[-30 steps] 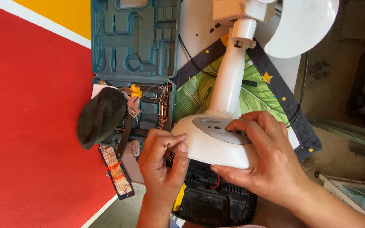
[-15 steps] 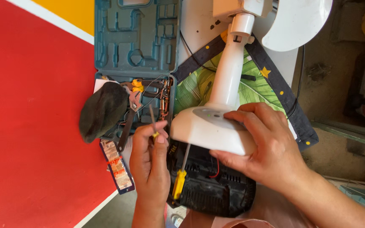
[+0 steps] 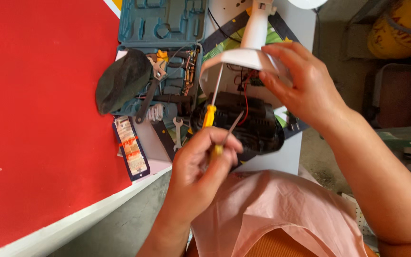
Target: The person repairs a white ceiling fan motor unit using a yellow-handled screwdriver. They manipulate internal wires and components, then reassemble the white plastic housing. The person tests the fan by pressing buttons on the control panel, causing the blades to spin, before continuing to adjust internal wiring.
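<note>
The left hand (image 3: 200, 164) holds a yellow-handled screwdriver (image 3: 224, 138). The right hand (image 3: 305, 85) grips the white fan base (image 3: 243, 59), tilted above the black battery unit (image 3: 248, 123). A teal tool case (image 3: 162, 28) lies open nearby.

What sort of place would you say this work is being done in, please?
Probably an informal repair bench in a home or small workshop. An open teal tool case with a wrench lies by a white fan base lifted off its black bottom part, wires showing. The left hand holds a yellow-handled screwdriver.
</note>
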